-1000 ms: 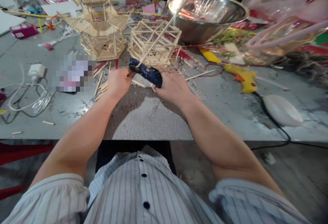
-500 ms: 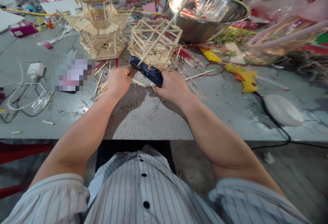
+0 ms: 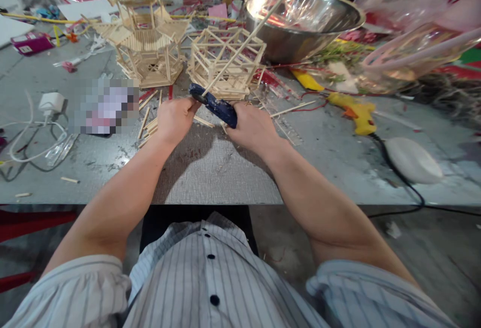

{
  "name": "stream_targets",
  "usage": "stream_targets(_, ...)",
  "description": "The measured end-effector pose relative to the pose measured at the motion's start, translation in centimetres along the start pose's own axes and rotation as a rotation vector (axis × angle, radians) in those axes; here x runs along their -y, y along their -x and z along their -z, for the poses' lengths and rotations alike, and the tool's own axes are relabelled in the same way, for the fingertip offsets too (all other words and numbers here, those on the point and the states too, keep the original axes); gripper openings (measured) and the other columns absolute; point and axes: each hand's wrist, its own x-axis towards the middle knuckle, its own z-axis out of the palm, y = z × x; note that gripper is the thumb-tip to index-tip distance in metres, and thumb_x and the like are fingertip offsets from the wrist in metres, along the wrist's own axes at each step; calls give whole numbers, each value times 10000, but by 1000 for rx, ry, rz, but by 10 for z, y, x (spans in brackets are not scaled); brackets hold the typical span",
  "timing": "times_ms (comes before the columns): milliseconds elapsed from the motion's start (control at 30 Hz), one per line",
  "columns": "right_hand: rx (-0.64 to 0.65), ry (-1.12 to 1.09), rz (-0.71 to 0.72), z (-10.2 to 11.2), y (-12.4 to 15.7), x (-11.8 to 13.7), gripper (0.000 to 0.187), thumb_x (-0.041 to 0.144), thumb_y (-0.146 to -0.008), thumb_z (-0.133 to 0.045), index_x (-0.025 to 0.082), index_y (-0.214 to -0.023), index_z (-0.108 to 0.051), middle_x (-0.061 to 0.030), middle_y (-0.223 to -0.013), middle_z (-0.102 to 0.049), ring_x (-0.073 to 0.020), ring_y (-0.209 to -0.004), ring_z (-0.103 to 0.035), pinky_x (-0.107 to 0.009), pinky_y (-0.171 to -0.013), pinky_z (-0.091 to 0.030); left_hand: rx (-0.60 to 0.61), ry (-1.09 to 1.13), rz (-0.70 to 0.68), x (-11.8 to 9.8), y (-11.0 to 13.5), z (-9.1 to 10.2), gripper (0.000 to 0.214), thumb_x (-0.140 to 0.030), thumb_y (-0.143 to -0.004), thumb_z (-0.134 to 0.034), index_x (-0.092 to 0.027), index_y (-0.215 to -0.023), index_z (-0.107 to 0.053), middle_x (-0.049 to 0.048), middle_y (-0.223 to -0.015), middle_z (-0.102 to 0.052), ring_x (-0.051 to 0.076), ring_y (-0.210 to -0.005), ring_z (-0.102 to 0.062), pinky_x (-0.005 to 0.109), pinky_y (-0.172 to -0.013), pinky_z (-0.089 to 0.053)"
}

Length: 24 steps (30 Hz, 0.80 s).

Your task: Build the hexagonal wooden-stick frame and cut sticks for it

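My right hand is closed round a dark blue hand cutter, whose head points up and left. A long thin wooden stick passes by the cutter's head and slants up to the right. At the stick's lower end, my left hand is closed in a pinch against the cutter's head; its fingertips are partly hidden. Just beyond my hands stands an open hexagonal stick frame. To its left rises a taller tiered stick pagoda. Short cut sticks lie beside my left hand.
A shiny metal bowl stands at the back right. Further right lie a yellow glue gun with a black cable and a white rounded object. On the left are a phone, partly blurred, and a white charger with its cord.
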Motion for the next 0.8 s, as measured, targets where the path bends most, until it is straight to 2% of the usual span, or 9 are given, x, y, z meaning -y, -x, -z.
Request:
stream_targets(200,30,14,-18,1,0,3,425,288,-798,-522,144,-1196,-560,-190,-1095,-652,-328,-941,-613,-435,-767,-460,9,-131,32,-5,1,1,315,-423,-853,-557,-217,-617,-595,64,-617,-564,232,-769,-595,311,-695,-352)
stream_targets(333,50,-1,-21,0,-1,3,386,298,-794,-544,162,-1154,-581,-177,-1037,-669,-330,-906,-625,-437,-744,-465,21,-153,62,-6,1,1,307,-408,-855,-575,-206,-628,-617,69,-641,-598,232,-783,-610,307,-708,-370)
stream_targets(567,61,-12,-60,2,1,5,359,313,-806,-563,166,-1131,-598,-176,-1023,-675,-333,-922,-638,-442,-772,-461,-8,-144,-23,-3,1,0,256,-339,-860,-598,-206,-644,-636,53,-607,-611,208,-786,-620,277,-684,-390)
stream_targets(800,91,55,-75,3,1,7,351,335,-818,-537,145,-1108,-593,-183,-1001,-682,-333,-904,-652,-401,-716,-456,13,-264,-5,-9,1,1,267,-334,-879,-556,-198,-666,-643,57,-641,-647,200,-762,-638,276,-660,-396)
